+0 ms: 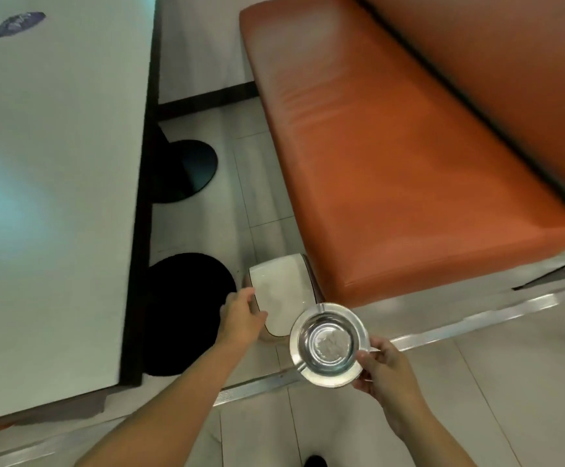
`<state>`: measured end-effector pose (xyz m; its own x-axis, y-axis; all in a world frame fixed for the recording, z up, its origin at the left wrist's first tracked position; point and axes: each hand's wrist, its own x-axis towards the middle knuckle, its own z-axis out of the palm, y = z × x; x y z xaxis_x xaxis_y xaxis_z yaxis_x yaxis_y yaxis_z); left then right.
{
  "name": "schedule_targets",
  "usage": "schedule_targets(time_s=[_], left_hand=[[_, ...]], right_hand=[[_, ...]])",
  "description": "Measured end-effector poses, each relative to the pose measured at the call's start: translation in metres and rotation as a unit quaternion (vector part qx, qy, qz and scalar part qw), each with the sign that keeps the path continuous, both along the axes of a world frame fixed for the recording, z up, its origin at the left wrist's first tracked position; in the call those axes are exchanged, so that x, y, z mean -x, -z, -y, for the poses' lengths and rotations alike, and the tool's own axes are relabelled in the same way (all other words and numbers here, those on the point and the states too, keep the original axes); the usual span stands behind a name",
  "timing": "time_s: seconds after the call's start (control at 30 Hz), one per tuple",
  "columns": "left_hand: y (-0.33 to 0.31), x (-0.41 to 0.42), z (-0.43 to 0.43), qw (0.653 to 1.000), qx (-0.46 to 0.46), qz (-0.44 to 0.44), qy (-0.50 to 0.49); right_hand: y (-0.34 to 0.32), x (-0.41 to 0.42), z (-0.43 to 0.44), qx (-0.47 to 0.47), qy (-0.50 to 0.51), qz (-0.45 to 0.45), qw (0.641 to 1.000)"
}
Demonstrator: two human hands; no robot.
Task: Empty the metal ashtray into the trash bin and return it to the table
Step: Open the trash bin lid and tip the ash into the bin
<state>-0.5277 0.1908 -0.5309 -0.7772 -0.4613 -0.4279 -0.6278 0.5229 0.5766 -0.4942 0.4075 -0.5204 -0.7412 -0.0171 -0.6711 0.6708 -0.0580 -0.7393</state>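
A round metal ashtray (329,345) is held level by its near rim in my right hand (387,372), with some pale ash or residue in its bowl. It hovers just in front of a small white trash bin (282,293) that stands on the floor between the table and the bench. My left hand (240,318) rests on the bin's left edge, fingers curled over its white lid. The lid covers the top, so the inside of the bin is hidden. The white table (48,183) fills the left side.
An orange padded bench (392,156) runs along the right, its corner touching the bin. Two black round table bases (186,311) sit on the tiled floor under the table edge. A metal floor strip (442,335) crosses in front of me.
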Motion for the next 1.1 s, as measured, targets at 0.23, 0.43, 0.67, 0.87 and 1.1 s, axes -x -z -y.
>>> schedule_targets(time_s=[0.23,0.43,0.67,0.87,1.1], left_hand=[[0.063,0.026,0.007,0.992,0.101,0.04,0.058],[0.101,0.037,0.014,0.994,0.093,0.037,0.039],[0.122,0.056,0.026,0.967,0.219,-0.011,0.128],[0.136,0.061,0.032,0.978,0.157,-0.108,0.08],[0.141,0.057,0.038,0.98,0.026,-0.194,0.035]], right_hand=[[0.084,0.018,0.015,-0.015,-0.049,0.035,0.998],[0.13,0.038,0.028,-0.042,-0.076,0.043,0.995],[0.16,0.067,0.053,-0.053,-0.076,0.045,0.995],[0.174,0.084,0.076,-0.045,-0.087,0.017,0.995],[0.192,0.099,0.102,-0.166,-0.176,-0.057,0.969]])
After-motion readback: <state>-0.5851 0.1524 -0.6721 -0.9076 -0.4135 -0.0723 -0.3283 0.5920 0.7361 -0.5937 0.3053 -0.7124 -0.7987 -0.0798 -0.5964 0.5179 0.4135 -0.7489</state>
